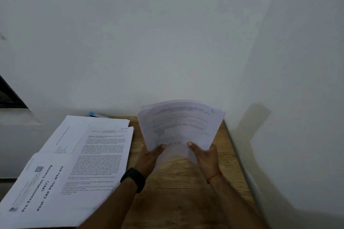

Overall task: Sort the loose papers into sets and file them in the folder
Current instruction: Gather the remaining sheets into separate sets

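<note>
A stack of printed papers (179, 126) is held upright above the wooden table (186, 191), its pages blurred and bowed. My left hand (149, 158) grips its lower left edge, thumb on the front sheet. My right hand (204, 156) grips the lower right edge the same way. On the table's left lie three overlapping paper sets: a titled cover sheet reading "Pre Examination Training" (37, 189) nearest me, a dense text page (104, 154) in the middle, and a mostly blank sheet (78, 130) behind. A blue folder corner (93, 114) peeks out beyond them.
A white wall rises right behind the table and along its right side (279, 135). A dark window frame (9, 95) sits at the far left. The paper sets overhang the table's left edge.
</note>
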